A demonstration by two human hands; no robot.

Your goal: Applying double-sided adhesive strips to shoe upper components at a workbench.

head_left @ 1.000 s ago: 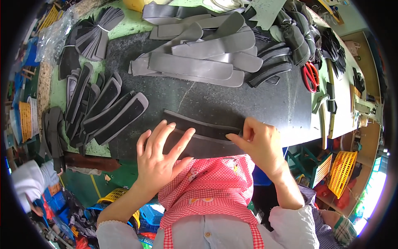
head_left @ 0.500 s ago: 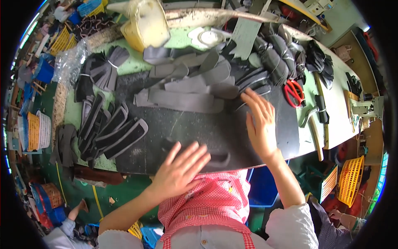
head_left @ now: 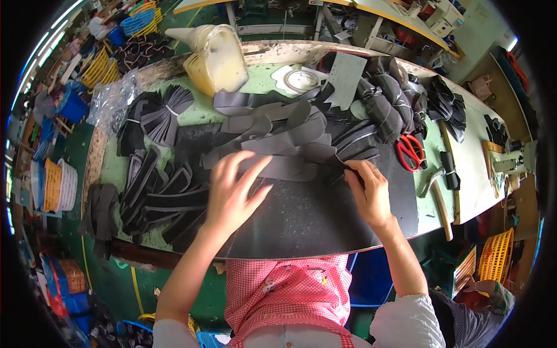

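My left hand (head_left: 235,188) is open, its thumb and fingers spread over the near edge of a pile of grey fabric strips (head_left: 284,167). It looks slightly blurred and holds nothing that I can see. On the other side of the pile, my right hand (head_left: 371,194) has its thumb and fingertips pinched on the end of a thin black strip (head_left: 341,161). More narrow black strips (head_left: 358,138) lie fanned out just beyond those fingers. Left of my left hand, black pieces with grey edges (head_left: 174,200) are heaped at the mat's side.
Under the work lies a dark mat (head_left: 301,217) on a pale green table. Red-handled scissors (head_left: 410,152) and a hammer (head_left: 441,203) are at the right. Tied bundles of dark strips (head_left: 165,116) sit far left, near a yellowish plastic jug (head_left: 217,61). Rolled grey bundles (head_left: 386,110) stand far right.
My left hand has moved up from the table's near edge to the grey strips. My right hand has moved slightly nearer and closed on a black strip. A dark piece is gone from the near edge.
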